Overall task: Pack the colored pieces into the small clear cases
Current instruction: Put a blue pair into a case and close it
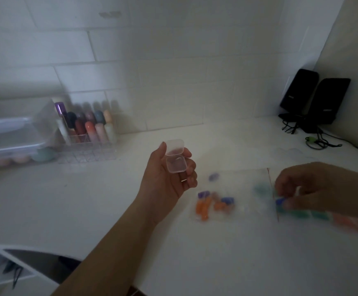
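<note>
A: Where are we on the left hand?

B: Raised over the white counter, palm up. Fingers are curled around a small clear case; its hinged lid stands open toward the wall. We see nothing inside it.

A: Right hand?

B: Low over the counter, blurred. Fingertips pinch a blue piece at the edge of a clear bag. A row of green and pink pieces lies just below that hand, too smeared for us to count.

A: Rest of the pieces?

B: A loose cluster of orange and purple pieces lies on the bag between the two hands, with one lone purple piece nearer the case.

A: Background?

B: A clear organizer with pastel bottles stands against the tiled wall on the left, and two black speakers sit in the right corner with their cables.
</note>
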Demonstrator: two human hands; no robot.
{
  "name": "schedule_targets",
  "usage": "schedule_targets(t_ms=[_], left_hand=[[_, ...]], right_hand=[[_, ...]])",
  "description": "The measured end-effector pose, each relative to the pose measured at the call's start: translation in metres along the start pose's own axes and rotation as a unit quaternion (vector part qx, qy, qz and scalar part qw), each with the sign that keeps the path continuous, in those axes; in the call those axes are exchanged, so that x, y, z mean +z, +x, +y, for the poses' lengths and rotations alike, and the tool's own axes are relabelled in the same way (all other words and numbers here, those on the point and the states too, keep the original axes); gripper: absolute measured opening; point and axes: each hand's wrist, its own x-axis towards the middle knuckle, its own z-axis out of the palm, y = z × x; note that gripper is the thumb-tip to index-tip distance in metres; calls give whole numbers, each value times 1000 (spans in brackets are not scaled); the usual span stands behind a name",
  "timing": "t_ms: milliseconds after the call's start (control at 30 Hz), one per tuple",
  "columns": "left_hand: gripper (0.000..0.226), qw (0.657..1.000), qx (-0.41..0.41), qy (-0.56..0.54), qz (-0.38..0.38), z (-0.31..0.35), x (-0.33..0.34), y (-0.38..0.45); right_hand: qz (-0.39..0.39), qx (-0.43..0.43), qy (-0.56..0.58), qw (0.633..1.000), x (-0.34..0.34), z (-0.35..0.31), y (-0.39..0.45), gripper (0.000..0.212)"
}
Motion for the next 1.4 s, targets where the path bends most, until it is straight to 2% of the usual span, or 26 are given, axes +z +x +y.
schedule_targets(t_ms=[67,133,167,233,300,367,433,533,733,833,900,933,967,1033,1067,1133,1200,1300,1400], left_hand=[[50,1000,-5,20,-5,-3,3,-1],[52,998,-3,62,-18,-10,9,-1],[52,996,0,86,-27,-15,13,-2],[54,992,-11,111,-54,-24,20,-5],[57,989,-40,119,-81,-29,23,-7],[58,985,-49,135,-96,-31,22,-9],[58,982,-53,142,-110,-33,21,-9],[57,984,-67,124,-109,-35,19,-8],[53,988,-75,22,-136,-29,21,-13],[52,988,-77,-33,-130,-28,19,-9],[53,989,-74,-45,-122,-27,18,-7],[52,989,-71,-49,-121,-26,17,-7],[52,989,-69,-52,-118,-25,17,-7],[50,990,-64,-61,-108,-24,17,-7],[50,991,-60,-68,-102,-23,16,-7],[49,991,-45,-93,-84,-22,15,-5],[48,991,-35,-116,-53,-22,14,-4],[48,991,-40,-127,6,-21,13,-1],[49,991,-42,-121,37,-21,12,0]], right_hand=[[98,-19,38,994,-11,5,-9,42],[175,-86,177,965,-11,2,-11,57],[188,-128,255,940,-4,-8,-9,58],[190,-190,325,907,19,-35,-3,41],[225,-233,261,910,46,-54,9,16],[294,-238,132,916,69,-58,22,18],[336,-249,-1,908,86,-57,28,11],[362,-265,-89,889,97,-57,32,11],[313,-310,-105,891,92,-57,28,21],[396,-281,-7,874,79,-57,22,18],[472,-215,65,852,61,-52,17,7],[486,-157,78,856,49,-46,16,7],[458,-80,63,883,37,-37,14,12],[302,74,-41,950,19,-18,10,17],[220,113,-87,965,14,-11,9,19],[109,106,-98,984,16,-4,9,16],[61,48,-20,997,25,-7,13,8],[73,-8,46,996,41,-13,25,4],[71,-33,-28,997,62,-12,37,12]])
